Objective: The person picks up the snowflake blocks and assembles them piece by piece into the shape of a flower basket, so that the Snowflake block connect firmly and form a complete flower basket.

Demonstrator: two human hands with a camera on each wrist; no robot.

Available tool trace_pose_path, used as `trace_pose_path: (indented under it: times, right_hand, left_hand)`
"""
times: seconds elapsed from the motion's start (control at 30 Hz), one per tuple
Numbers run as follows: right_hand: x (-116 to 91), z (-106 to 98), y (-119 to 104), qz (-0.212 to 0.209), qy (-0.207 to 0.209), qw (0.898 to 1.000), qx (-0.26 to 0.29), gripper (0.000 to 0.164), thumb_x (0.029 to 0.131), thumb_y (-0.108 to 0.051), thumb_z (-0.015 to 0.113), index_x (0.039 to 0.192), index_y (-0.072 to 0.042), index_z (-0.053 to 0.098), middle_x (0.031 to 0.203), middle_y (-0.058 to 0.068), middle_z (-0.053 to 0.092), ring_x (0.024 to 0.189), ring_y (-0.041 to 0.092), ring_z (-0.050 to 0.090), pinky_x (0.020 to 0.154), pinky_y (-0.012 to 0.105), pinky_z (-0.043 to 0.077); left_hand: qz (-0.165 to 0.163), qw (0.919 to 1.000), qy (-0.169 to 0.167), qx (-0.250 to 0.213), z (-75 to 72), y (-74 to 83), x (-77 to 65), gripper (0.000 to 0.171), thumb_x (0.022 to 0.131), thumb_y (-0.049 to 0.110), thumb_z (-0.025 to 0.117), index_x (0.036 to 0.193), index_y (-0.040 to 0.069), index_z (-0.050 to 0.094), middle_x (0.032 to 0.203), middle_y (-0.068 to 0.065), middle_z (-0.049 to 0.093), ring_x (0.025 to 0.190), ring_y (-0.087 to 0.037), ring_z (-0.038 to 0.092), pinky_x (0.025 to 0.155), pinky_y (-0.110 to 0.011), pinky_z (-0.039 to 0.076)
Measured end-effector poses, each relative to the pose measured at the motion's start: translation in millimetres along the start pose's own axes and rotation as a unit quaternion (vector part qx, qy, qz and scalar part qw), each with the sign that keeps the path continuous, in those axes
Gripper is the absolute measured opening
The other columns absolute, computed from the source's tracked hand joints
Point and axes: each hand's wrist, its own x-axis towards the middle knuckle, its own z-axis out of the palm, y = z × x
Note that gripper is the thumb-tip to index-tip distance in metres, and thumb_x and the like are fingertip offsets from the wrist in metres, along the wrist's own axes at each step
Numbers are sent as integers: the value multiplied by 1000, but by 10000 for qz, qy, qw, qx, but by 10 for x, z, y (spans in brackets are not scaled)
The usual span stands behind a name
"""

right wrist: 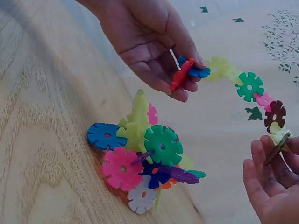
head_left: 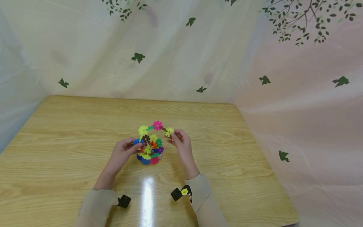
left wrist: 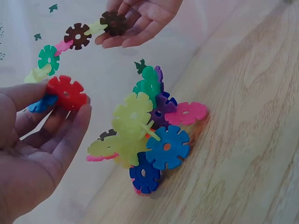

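Observation:
A chain of notched plastic snowflake discs arches between the two hands, with a pink disc (head_left: pixel 157 125) near its top. My left hand (head_left: pixel 123 151) pinches one end, where a red disc (left wrist: pixel 67 93) and a blue disc (left wrist: pixel 43 103) join. At the other end, my right hand (head_left: pixel 182 146) holds a brown disc (left wrist: pixel 113 23) beside a yellow one. Green, pink and brown discs link the middle of the chain. Below it, a cluster of interlocked discs (right wrist: pixel 162 145) in many colours sits on the table, with neither hand gripping it.
The wooden table (head_left: pixel 215 151) reaches back to a pale hanging sheet (head_left: pixel 170 72) printed with leaves and birds. Black wrist devices (head_left: pixel 124 201) are strapped at both sleeves. A bright light reflection lies on the tabletop between the forearms.

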Motion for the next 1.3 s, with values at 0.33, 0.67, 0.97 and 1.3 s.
trace_pose_path:
  times: [0.33, 0.67, 0.97, 1.3]
  right_hand:
    - [-40, 14, 32, -240, -660, 9947, -746, 30, 101, -12, 50, 120, 11, 56, 117, 31, 62, 109, 37, 62, 93, 48, 55]
    - [-53, 44, 16, -179, -417, 9910, -1256, 26, 105, -12, 36, 107, 9, 50, 91, 19, 55, 74, 22, 48, 66, 32, 50]
    - [-47, 66, 30, -231, -368, 9958, -806, 18, 107, -13, 28, 95, -3, 37, 68, 1, 31, 59, 14, 30, 52, 22, 30]
    - [-64, 92, 48, -182, -254, 9974, -648, 18, 107, -17, 30, 94, -7, 37, 70, 1, 32, 59, 11, 31, 51, 24, 31]
  left_hand:
    - [51, 9989, 448, -103, 57, -3, 4, 18, 97, 5, 56, 98, -13, 59, 94, -5, 66, 87, -10, 68, 78, -24, 60]
    - [24, 9989, 320, -332, 109, -35, 1, 18, 97, 5, 56, 94, -12, 58, 94, -3, 69, 87, -10, 68, 79, -25, 60]
    - [-132, 9990, 296, -307, 171, -42, 8, 21, 98, 6, 54, 92, -14, 56, 100, -19, 67, 88, -13, 68, 80, -27, 60]
    - [-86, 9989, 196, -417, 143, -14, 3, 22, 98, 9, 55, 96, -13, 57, 93, 0, 68, 90, -11, 67, 80, -28, 60]
